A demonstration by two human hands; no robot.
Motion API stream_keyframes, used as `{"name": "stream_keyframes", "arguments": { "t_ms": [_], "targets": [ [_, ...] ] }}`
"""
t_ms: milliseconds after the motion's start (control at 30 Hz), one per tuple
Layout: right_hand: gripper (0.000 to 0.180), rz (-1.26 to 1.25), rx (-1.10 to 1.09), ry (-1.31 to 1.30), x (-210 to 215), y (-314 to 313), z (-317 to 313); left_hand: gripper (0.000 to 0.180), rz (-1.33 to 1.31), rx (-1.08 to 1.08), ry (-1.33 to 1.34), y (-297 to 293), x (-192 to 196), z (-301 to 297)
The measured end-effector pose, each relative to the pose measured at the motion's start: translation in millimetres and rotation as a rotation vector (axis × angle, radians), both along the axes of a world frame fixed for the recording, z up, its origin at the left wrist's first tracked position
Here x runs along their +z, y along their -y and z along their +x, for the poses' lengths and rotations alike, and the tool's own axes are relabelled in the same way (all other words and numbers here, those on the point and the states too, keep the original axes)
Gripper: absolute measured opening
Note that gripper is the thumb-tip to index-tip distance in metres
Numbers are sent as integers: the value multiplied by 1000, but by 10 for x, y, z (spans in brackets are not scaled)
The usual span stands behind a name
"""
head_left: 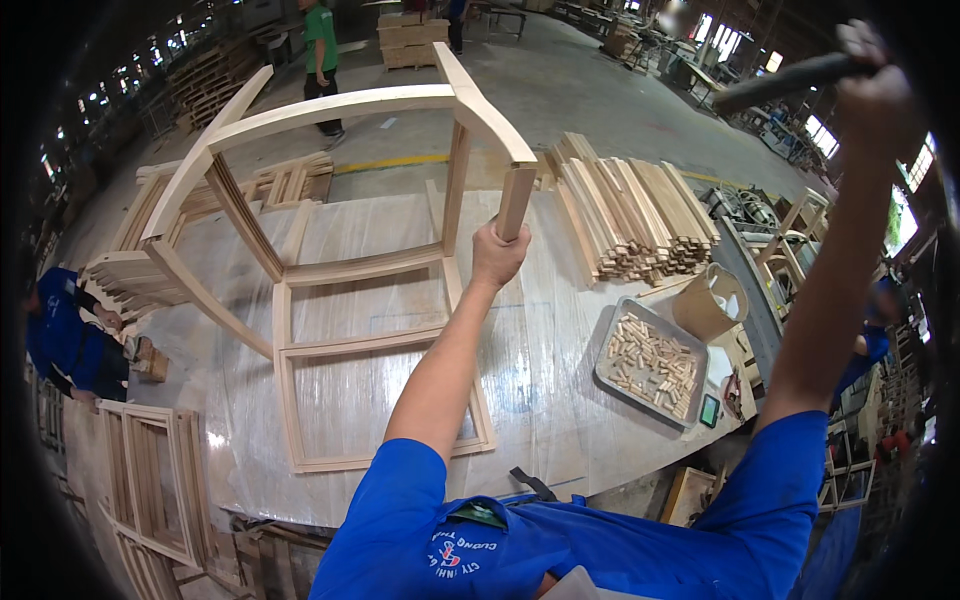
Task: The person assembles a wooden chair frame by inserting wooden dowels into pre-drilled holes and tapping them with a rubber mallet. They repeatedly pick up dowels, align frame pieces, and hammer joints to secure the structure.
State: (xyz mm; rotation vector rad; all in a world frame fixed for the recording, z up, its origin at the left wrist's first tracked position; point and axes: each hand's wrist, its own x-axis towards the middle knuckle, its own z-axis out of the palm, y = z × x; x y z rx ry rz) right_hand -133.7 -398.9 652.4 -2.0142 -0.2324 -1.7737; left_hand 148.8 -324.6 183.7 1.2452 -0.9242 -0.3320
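A pale wooden chair frame (350, 104) stands on the table in front of me, with a curved rail across its top and a rectangular slatted part lying below. My left hand (500, 255) is wrapped round a short upright post (515, 202) at the frame's right side. High at the upper right, my right hand (880, 95) is raised and closed on a dark mallet (785, 82), well apart from the frame. Motion smears that hand and the mallet a little, so its exact shape is unclear.
On the table (545, 375) lie a stack of wooden slats (630, 210), a grey metal tray (650, 412) of wooden dowels and a brown bucket (705, 300). People in blue (75, 325) and green (320, 45) stand beyond. Rectangular frames (160, 470) stand at the lower left.
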Motion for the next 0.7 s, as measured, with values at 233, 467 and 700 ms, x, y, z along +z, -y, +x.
{"name": "stream_keyframes", "arguments": {
  "t_ms": [233,467,700],
  "targets": [
    [39,489,-398,-1315,-2034,-348,1478,26,107,37,58,-75,94,300],
    [33,642,-355,-852,-2161,-433,419,24,27,-5,-33,-111,-35,346],
    [23,856,58,-179,-3146,-955,-404,26,-37,-24,44,30,-157,134]
  ]
}}
